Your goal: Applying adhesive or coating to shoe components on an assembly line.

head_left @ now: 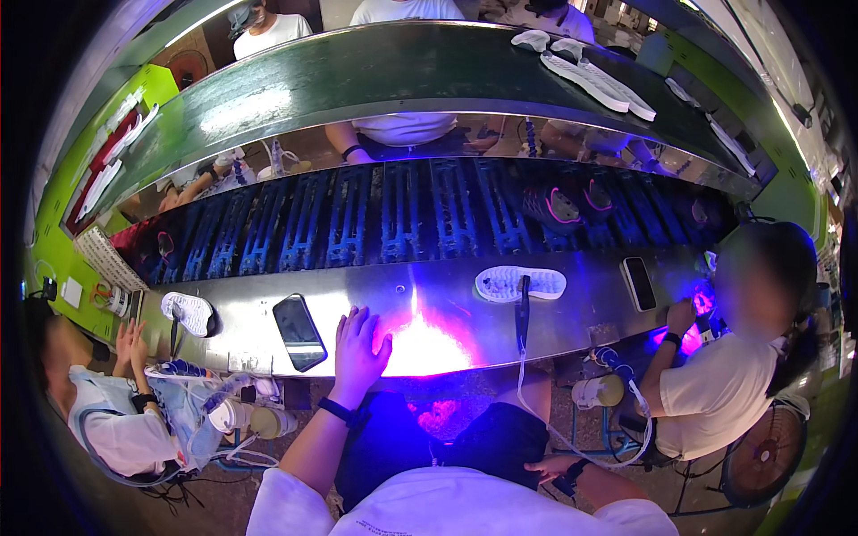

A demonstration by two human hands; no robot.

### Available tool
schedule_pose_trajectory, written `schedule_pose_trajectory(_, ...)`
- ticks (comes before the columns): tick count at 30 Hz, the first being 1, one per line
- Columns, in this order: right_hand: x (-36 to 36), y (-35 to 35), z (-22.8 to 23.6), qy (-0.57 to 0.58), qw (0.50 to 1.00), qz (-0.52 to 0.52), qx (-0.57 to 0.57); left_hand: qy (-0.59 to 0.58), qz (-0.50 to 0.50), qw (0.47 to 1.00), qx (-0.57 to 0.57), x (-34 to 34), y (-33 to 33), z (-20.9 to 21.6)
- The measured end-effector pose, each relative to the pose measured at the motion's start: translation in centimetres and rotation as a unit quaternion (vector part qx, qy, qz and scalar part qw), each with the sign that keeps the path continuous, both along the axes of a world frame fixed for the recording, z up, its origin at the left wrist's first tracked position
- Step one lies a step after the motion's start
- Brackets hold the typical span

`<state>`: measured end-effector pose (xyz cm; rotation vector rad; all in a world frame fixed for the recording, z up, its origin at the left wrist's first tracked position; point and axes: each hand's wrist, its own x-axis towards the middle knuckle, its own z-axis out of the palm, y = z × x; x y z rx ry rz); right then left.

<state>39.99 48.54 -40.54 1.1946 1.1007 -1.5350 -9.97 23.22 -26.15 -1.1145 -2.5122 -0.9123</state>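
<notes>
White cloth shirt point(447, 505); left hand point(360, 347) over shiny steel bench point(581, 323), fingers apart; right hand point(551, 468) below it (can't tell fingers); ridged white sole point(502, 283) atop, untouched, seems unfinished.

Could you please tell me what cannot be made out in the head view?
Head view:
1. Left hand: palm, hidden by its back.
2. Tubed tool on the central white shoe sole: tip, too small.
3. Middle person across the green conveyor belt: head, cut off by the top edge.
</notes>
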Motion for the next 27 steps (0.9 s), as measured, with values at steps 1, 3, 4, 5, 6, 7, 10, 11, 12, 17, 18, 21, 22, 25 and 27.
schedule_pose_trajectory(1,0.0,0.0,0.0,0.000,1.000,0.001,0.000,0.000,0.000,1.000,0.000,0.0,0.0,0.0)
schedule_pose_trajectory(3,-0.4,-0.2,0.6,0.006,1.000,0.001,-0.004,-0.002,0.001,1.000,-0.002,0.0,-0.1,-0.1)
schedule_pose_trajectory(4,-0.8,-0.3,1.3,0.006,1.000,0.002,-0.004,-0.003,0.003,1.000,-0.005,0.0,-0.2,-0.1)
schedule_pose_trajectory(5,-1.3,-0.5,2.1,0.007,1.000,0.001,-0.008,-0.003,0.004,1.000,-0.006,0.0,-0.4,0.0)
schedule_pose_trajectory(6,-1.4,-0.6,2.7,0.009,1.000,-0.001,-0.010,-0.003,0.003,1.000,-0.006,0.0,-0.4,0.1)
schedule_pose_trajectory(7,-0.8,-0.4,1.7,0.009,1.000,-0.003,-0.008,-0.002,0.002,1.000,-0.006,0.0,-0.2,0.1)
schedule_pose_trajectory(10,0.5,0.1,-0.8,0.000,1.000,-0.008,-0.002,-0.009,0.000,1.000,0.000,0.1,-0.1,0.1)
schedule_pose_trajectory(11,0.9,0.2,-1.4,0.002,1.000,-0.010,-0.003,-0.009,0.000,1.000,0.001,0.0,0.0,0.2)
schedule_pose_trajectory(12,0.6,0.1,-1.1,0.003,1.000,-0.011,-0.005,-0.011,0.000,1.000,0.001,0.0,-0.1,0.2)
schedule_pose_trajectory(17,0.1,-0.1,-0.1,0.014,1.000,-0.008,-0.014,-0.016,0.001,1.000,0.003,0.0,-0.3,0.1)
schedule_pose_trajectory(18,0.5,0.0,-0.4,0.032,0.999,-0.006,-0.024,-0.015,0.000,1.000,0.002,0.1,-0.3,0.0)
schedule_pose_trajectory(21,1.0,0.4,-1.8,-0.004,1.000,-0.015,-0.011,-0.015,-0.001,1.000,0.004,0.0,-0.2,0.0)
schedule_pose_trajectory(22,0.1,0.1,-0.5,-0.004,1.000,-0.013,-0.012,-0.017,-0.001,1.000,0.004,0.0,-0.3,-0.1)
schedule_pose_trajectory(25,-1.3,-0.3,2.2,0.008,1.000,-0.013,-0.023,-0.017,-0.002,1.000,0.007,0.0,-0.5,-0.1)
schedule_pose_trajectory(27,-0.9,-0.1,1.5,-0.017,1.000,-0.013,-0.004,-0.014,-0.002,1.000,0.006,0.0,-0.4,0.0)
